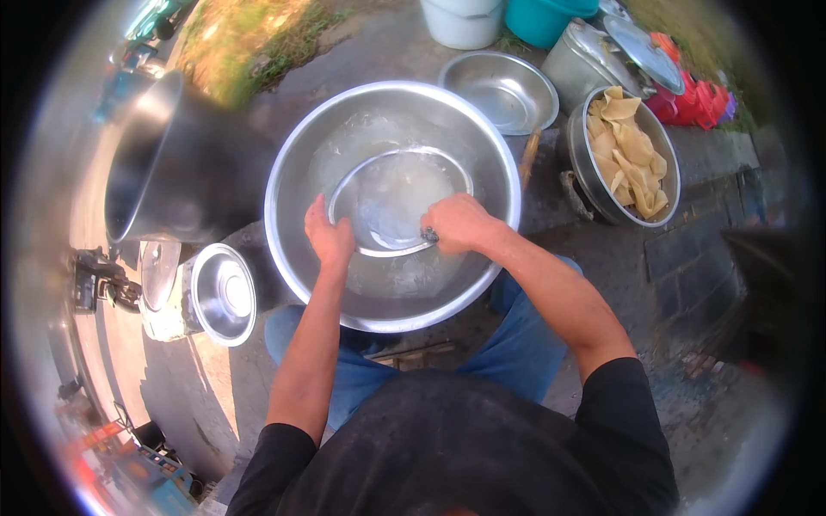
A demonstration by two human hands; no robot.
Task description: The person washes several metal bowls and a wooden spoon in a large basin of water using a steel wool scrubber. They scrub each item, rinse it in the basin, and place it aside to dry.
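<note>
Outdoor ground; small bowl [397, 202] rim under both hands' fingers [320, 225], inside basin [292, 172]

Concrete ground [602, 249]: big steel basin [482, 284], empty bowl [503, 90], pot of pale pieces [625, 155].

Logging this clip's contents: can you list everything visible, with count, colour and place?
large basin: 1, steel, centre, holds water
small bowl: 1, steel, inside large basin
empty bowl: 1, steel, behind basin
pot of pale yellow pieces: 1, steel, right
lidded pot: 1, steel, upper right
buckets: 2, white and teal, top
dark pot: 1, left
small lidded pot: 1, steel, lower left
left hand: on small bowl's rim
right hand: gripping bowl's rim
</note>
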